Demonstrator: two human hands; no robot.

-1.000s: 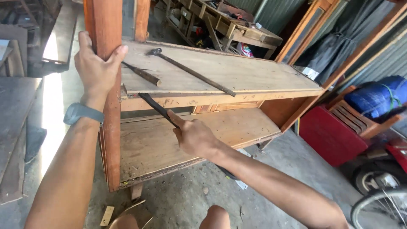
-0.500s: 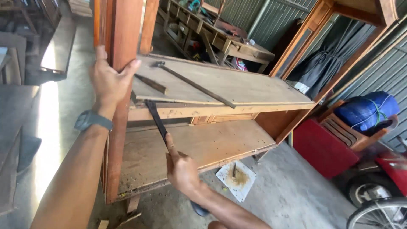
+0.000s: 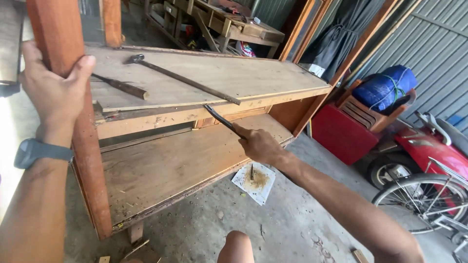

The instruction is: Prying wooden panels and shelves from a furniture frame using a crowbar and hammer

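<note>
My left hand (image 3: pixel 52 92) grips the reddish upright post (image 3: pixel 90 160) of a wooden cabinet lying on its side. A dark watch sits on that wrist. My right hand (image 3: pixel 259 144) is shut on a dark metal pry bar (image 3: pixel 220 118), whose tip meets the front edge of the upper board (image 3: pixel 229 78) near its middle. On that board lie a long-handled hammer (image 3: pixel 180 79) and a short dark chisel-like tool (image 3: pixel 121 86). The lower shelf (image 3: pixel 161 165) is bare worn wood.
A white sheet with sawdust and a nail (image 3: pixel 254 181) lies on the concrete floor below my right hand. A red box with a blue bundle (image 3: pixel 363 122) stands at right, beside a red motorbike (image 3: pixel 429 151) and a bicycle wheel (image 3: pixel 419 204). Wooden furniture stands behind.
My right hand has carried the pry bar rightward along the cabinet's front edge, from near the left post to the middle. The left hand keeps its grip on the post.
</note>
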